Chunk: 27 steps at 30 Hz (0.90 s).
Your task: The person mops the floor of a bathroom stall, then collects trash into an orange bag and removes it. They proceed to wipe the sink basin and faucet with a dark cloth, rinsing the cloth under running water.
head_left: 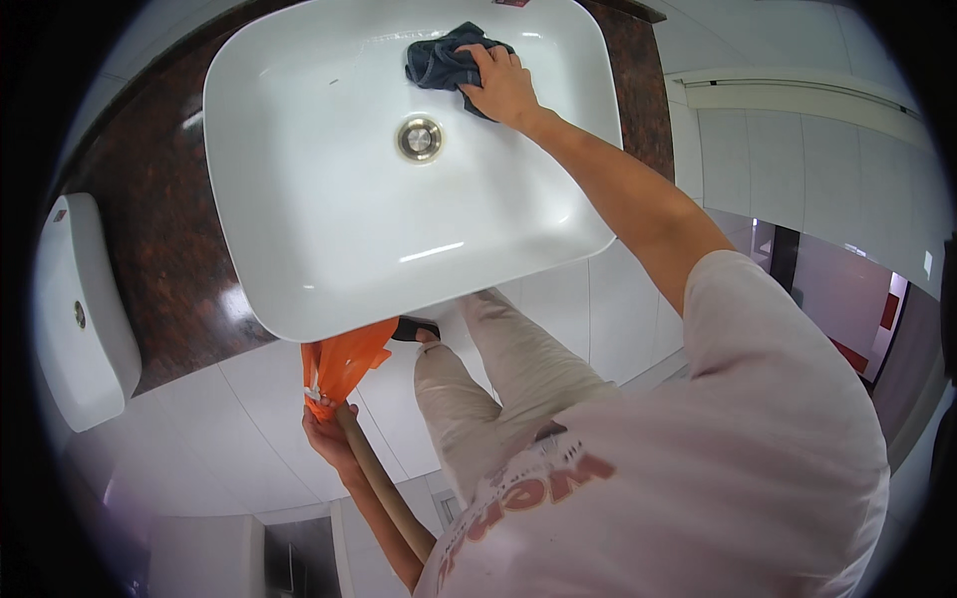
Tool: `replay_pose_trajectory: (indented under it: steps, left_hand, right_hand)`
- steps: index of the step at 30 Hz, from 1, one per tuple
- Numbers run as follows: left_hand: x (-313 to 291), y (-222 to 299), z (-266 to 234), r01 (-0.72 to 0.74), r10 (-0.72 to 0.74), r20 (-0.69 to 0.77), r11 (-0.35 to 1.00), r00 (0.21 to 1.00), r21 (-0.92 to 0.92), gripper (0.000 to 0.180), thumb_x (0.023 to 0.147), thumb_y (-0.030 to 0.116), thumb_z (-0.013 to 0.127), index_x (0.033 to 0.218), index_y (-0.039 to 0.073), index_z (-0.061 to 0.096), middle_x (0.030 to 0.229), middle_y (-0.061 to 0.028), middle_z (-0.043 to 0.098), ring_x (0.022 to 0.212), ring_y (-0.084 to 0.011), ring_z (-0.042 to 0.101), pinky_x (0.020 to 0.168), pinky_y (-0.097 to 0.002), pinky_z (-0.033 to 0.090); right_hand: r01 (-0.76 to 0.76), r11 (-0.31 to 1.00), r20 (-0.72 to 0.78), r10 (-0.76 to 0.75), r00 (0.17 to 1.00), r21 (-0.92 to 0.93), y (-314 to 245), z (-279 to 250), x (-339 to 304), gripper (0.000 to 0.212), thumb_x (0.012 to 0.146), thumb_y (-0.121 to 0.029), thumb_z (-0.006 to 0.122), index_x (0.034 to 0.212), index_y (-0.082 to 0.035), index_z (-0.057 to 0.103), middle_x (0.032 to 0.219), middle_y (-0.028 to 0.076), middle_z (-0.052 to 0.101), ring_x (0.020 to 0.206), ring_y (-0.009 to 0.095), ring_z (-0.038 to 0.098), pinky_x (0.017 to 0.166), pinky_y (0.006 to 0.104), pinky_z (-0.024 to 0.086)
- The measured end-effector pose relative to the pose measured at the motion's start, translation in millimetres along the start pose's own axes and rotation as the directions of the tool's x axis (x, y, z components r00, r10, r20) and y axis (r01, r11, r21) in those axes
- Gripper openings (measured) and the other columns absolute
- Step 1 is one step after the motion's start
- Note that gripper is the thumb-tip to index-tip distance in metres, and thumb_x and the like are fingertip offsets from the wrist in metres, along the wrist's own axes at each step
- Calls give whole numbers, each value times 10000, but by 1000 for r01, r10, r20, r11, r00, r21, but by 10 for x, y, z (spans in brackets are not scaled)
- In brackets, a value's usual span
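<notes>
a: fingers first, nearest the body. what has the left hand (327, 436) got?

b: its grip is wrapped tight around a brown wooden handle (384, 490), just under a bunch of orange strips (341, 364) fixed at the handle's top. it looks like a mop or duster head, but i cannot tell which.

a: how much of that handle shows?

b: only the stretch from the hand down to the shirt (698, 468); its lower end is hidden behind the pale shirt. the upper tips of the orange strips run under the front rim of the sink.

a: and farther out?

b: the right hand (501, 85) reaches across the white sink (299, 199), fingers curled down, clamped on a dark grey cloth (442, 62). the cloth is pressed against the back wall of the basin, just beyond and to the right of the metal drain (420, 138).

a: anything hard to make out?

b: part of the cloth is covered by the hand. the sink sits on a dark speckled stone surface (169, 239), whose far edge is cut off by the picture's rim. a foot in a dark sandal (414, 329) peeks out below the sink's front rim.
</notes>
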<state>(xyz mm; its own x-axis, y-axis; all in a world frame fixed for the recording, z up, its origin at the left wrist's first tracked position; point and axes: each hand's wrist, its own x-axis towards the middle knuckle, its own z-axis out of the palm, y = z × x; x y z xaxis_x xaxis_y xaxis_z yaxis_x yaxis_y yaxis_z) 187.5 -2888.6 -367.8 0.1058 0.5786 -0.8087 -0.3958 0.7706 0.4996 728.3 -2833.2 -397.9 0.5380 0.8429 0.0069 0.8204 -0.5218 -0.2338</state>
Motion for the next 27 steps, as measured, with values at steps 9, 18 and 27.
replay_pose_trajectory:
  steps: [9,18,27]
  left_hand:
    - [-1,-21,-84,-17,17,-53,1000,998,9,296,986,358,417,1026,104,564,859,-2,611,773,-151,567,625,-339,479]
    - [41,0,-63,-2,0,-63,1000,998,-32,305,988,357,415,1050,100,567,876,-12,614,767,-164,572,638,-372,483]
    - [15,-37,-27,-20,19,-25,998,1000,-54,326,996,330,381,1102,81,563,906,-13,613,815,-149,576,638,-355,499]
  right_hand:
    - [277,931,463,-360,810,239,-307,-263,-1398,556,722,-204,710,1235,-268,506,1131,126,472,1034,357,534,815,498,461]
    - [113,991,-132,-103,986,71,-249,172,5,558,744,-210,727,1262,-208,517,1113,130,530,1037,372,522,855,482,457]
    - [404,901,147,-426,893,155,-692,148,-673,611,679,-132,752,1241,-267,552,1149,82,488,1050,290,482,841,420,402]
